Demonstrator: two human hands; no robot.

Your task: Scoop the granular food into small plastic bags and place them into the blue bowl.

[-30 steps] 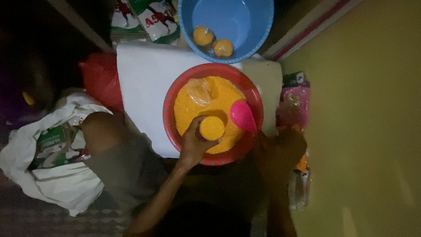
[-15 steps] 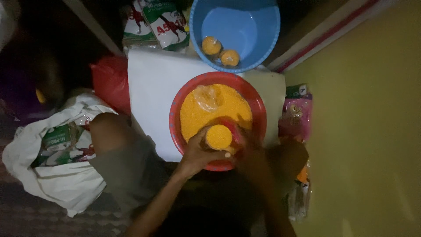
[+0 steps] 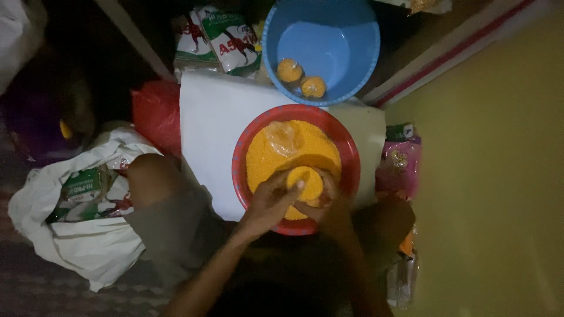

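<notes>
Well, head view: left hand (image 3: pixel 267 202) and right hand (image 3: pixel 329 205) both cupped around small round packet of yellow grain (image 3: pixel 305 182), held over red plastic basin (image 3: pixel 241 170) of loose yellow meal. Risk, I'd guess: granular stuff spilling onto white sheet (image 3: pixel 211 123) (thin film slippery). Two finished packets (image 3: pixel 302 79) sit in smooth blue bowl (image 3: pixel 352 35).

Two white-and-green printed sacks (image 3: pixel 217 38) lie well beyond the fingers (image 3: pixel 296 186), upper left. A green-and-white packet (image 3: pixel 82 188) sits in a white bag (image 3: pixel 76 240) far left. A pink packet (image 3: pixel 399 164) lies right of the fingers.
</notes>
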